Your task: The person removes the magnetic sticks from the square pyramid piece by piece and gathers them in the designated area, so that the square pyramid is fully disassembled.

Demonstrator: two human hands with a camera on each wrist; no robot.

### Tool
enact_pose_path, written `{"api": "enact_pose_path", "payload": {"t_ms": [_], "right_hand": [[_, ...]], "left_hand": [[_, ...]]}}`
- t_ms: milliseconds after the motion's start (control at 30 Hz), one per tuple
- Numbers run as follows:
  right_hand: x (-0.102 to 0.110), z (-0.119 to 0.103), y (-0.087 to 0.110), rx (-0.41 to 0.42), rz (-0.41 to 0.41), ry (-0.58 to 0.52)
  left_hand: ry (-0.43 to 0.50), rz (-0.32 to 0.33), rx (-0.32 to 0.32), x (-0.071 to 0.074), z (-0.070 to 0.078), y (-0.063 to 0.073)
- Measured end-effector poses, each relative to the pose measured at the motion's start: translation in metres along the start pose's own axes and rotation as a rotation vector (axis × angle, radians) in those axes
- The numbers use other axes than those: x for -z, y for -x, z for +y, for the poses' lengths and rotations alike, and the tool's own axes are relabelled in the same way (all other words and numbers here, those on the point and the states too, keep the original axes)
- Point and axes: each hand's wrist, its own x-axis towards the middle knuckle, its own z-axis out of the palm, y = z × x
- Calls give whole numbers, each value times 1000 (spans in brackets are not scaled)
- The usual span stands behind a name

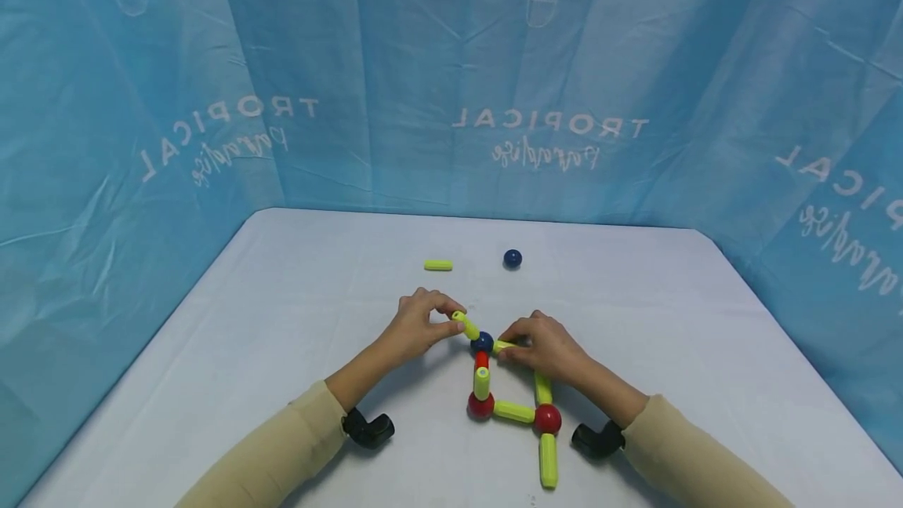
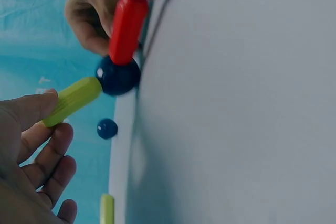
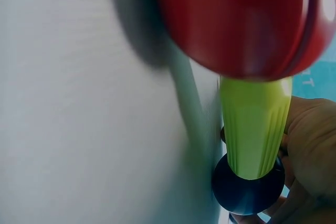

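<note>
A frame of magnetic-looking rods and balls lies on the table. Thumb and fingers of my left hand (image 1: 418, 326) pinch a yellow-green rod (image 1: 467, 326), which slants up from a blue ball (image 1: 482, 343). On that ball's right side, my right hand (image 1: 549, 348) pinches another yellow-green rod (image 1: 504, 346), mostly covered by the fingers. A red rod (image 1: 481, 361) links the blue ball to a red ball (image 1: 481, 406). Yellow-green rods join it to a second red ball (image 1: 547, 419). Beyond that one, the right wrist view shows a dark ball (image 3: 247, 190) by my right hand.
Farther back on the white table (image 1: 339, 257) lie a loose yellow-green rod (image 1: 438, 265) and a loose blue ball (image 1: 512, 259). One rod (image 1: 548, 461) sticks out toward the front from the right red ball. A blue printed curtain (image 1: 423, 61) surrounds the table.
</note>
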Motion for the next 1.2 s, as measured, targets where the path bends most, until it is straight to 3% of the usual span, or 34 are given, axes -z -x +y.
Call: {"api": "enact_pose_path", "payload": {"t_ms": [133,433,633,1033,1200], "right_hand": [[2,2,3,-4,-19,-4],[4,-4,-7,10,-55,-77],[0,-11,-15,19,-99,-111],[-4,-12,-17,23,-99,-100],[-6,-12,-18,28,-101,-98]], "left_hand": [[-10,-22,70,1,-10,5],[-4,-48,87,1,-22,9],[-8,-57,61,1,-25,10],[-30,-91,8,0,-26,10],[-77,-73,-2,-3,-25,10]]}}
